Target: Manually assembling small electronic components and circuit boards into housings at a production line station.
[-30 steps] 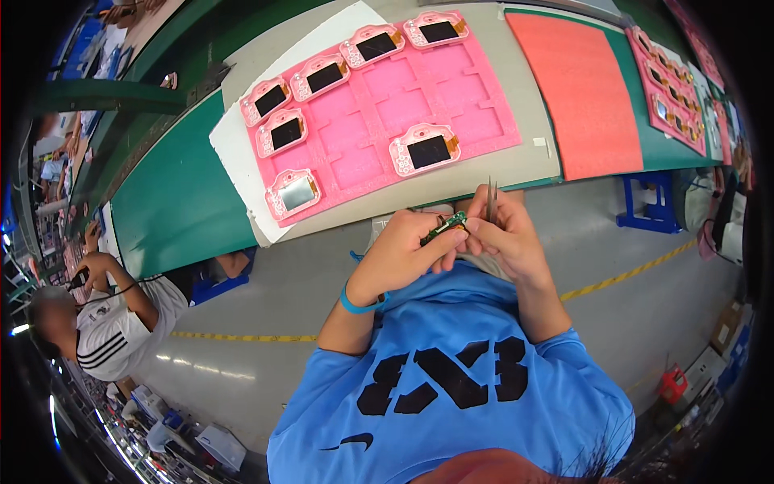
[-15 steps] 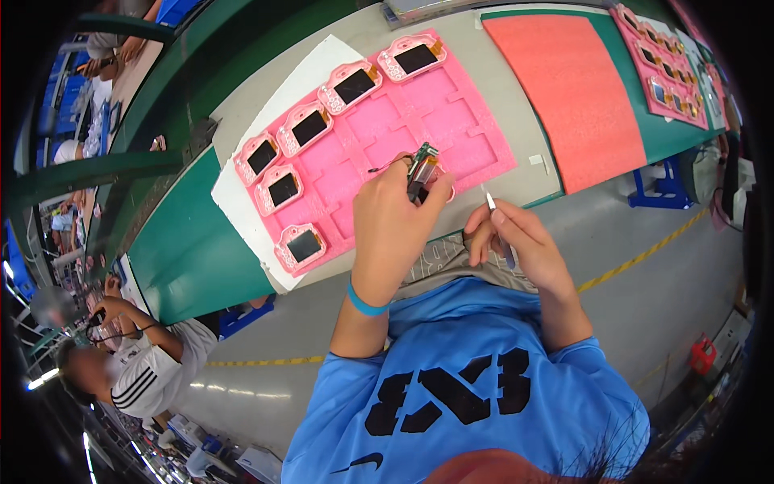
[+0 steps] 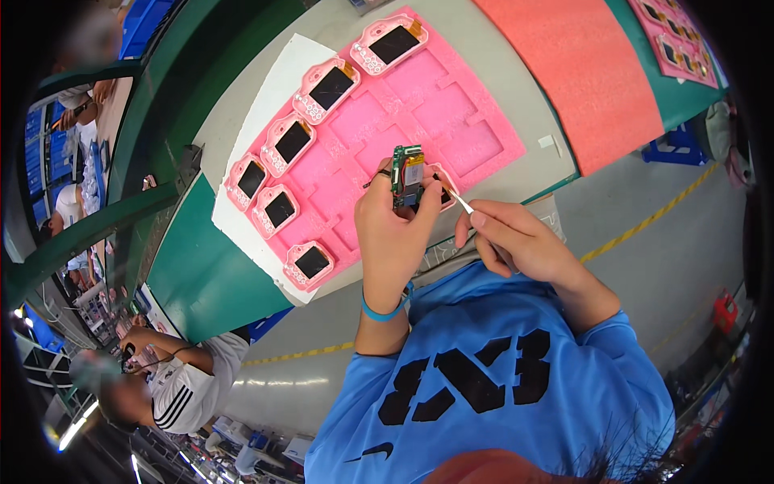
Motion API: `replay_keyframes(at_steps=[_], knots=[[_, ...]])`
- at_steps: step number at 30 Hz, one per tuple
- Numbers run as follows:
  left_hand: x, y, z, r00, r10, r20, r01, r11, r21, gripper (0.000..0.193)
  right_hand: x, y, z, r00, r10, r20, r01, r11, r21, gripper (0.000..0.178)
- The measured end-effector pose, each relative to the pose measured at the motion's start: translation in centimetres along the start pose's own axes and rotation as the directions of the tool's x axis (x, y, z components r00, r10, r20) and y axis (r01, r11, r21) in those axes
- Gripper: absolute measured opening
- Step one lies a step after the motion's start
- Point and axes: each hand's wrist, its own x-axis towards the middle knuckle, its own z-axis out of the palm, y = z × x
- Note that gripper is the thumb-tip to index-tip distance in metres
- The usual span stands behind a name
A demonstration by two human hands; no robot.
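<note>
My left hand (image 3: 395,222) is closed on a small green circuit board (image 3: 408,165) that carries a silvery, yellow-edged part. Just beyond its thumb, a pink camera-shaped housing (image 3: 436,171) with a dark screen lies partly hidden at the near edge of the pink foam tray (image 3: 492,148). My right hand (image 3: 516,234) grips slim pale-tipped tweezers (image 3: 462,202), their tip at that housing beside the board. Several similar pink housings with dark screens, one of them the far housing (image 3: 391,44), sit along the tray's left and far sides.
A white sheet (image 3: 234,181) lies under the tray. To the right is a salmon foam sheet (image 3: 576,73), and past it another tray of housings (image 3: 677,48). A blue stool (image 3: 677,149) stands beyond the table edge. At left, a person in a white shirt (image 3: 189,387) works nearby.
My right hand has brought the tweezers left, up to the housing beside my left hand. The circuit board now stands more upright in my left hand. The whole view has shifted slightly.
</note>
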Motion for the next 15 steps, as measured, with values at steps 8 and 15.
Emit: replay_keyframes(at_steps=[8, 15], knots=[[-0.2, -0.3, 0.0, 1.0, 0.017, 0.018, -0.017, 1.0, 0.023, 0.038, 0.1, 0.2, 0.4, 1.0, -0.002, -0.019, 0.003, 0.999, 0.052, 0.035], [-0.3, -0.4, 0.2, 0.995, 0.096, -0.031, -0.098, 0.993, -0.059, 0.02, -0.3, -1.2, 1.2, 0.996, 0.034, -0.077, -0.04, 0.997, -0.072, 0.032]])
